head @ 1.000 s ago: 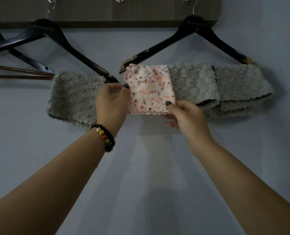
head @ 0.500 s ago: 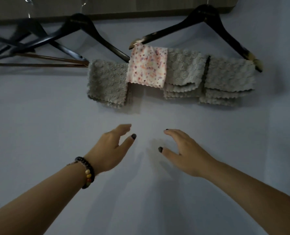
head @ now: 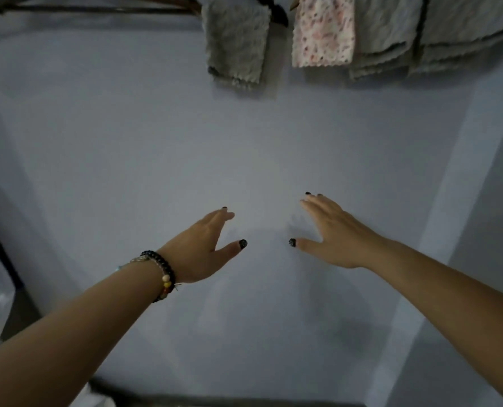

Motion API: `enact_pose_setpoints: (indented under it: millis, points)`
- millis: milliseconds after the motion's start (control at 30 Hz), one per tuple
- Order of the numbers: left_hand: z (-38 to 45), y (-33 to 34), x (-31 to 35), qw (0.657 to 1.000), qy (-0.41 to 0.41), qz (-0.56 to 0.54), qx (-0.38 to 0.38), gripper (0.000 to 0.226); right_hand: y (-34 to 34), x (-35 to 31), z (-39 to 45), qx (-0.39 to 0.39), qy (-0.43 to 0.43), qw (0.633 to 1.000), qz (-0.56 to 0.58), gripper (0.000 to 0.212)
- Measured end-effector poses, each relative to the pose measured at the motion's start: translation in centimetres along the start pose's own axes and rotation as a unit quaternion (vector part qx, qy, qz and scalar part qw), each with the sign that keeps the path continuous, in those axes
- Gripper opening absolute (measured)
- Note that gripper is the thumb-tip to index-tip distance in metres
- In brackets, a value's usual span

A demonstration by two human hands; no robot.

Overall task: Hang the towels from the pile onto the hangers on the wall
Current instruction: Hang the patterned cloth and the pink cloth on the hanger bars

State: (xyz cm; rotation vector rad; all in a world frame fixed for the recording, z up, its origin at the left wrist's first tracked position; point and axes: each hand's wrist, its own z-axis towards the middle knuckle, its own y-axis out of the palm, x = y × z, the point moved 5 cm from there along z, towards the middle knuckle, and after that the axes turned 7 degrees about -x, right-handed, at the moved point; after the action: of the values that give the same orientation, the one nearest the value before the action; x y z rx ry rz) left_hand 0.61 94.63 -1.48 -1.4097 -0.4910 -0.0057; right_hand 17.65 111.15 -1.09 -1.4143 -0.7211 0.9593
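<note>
The floral towel (head: 322, 30) hangs at the top of the view between a grey towel (head: 235, 39) on its left and layered grey towels (head: 391, 27) on its right, so this hanging step looks finished. The likely next move is a reach down to the pile, which is out of sight here, to fetch another towel. Both hands are empty and well below the towels, in front of the bare wall (head: 127, 142). The left hand (head: 206, 245), with a beaded bracelet (head: 160, 271) at the wrist, has straight fingers and a spread thumb; the right hand (head: 329, 233) is likewise spread, touching nothing.
</note>
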Motion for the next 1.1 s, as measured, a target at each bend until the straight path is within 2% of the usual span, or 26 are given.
enact_pose_setpoints:
  millis: [267,600,867,1100]
  points:
    - [-8.9,3.6,-3.0,0.998,-0.049,-0.004,-0.03,0.072,5.4,-3.8,-5.2,-0.079,0.019,0.997,-0.015,0.092]
    - [-19.5,9.6,-5.4,0.991,-0.129,-0.027,-0.031,0.07,11.7,-9.7,-10.5,-0.162,-0.027,0.986,0.033,0.093]
    - [-30.4,14.9,-8.2,0.973,-0.218,-0.057,-0.043,0.069,19.7,-17.1,-14.8,-0.242,-0.094,0.965,0.038,0.091]
    - [-37.7,17.3,-11.6,0.968,-0.236,-0.016,-0.079,0.07,25.6,-27.2,-16.7,-0.272,-0.126,0.954,0.007,0.093]
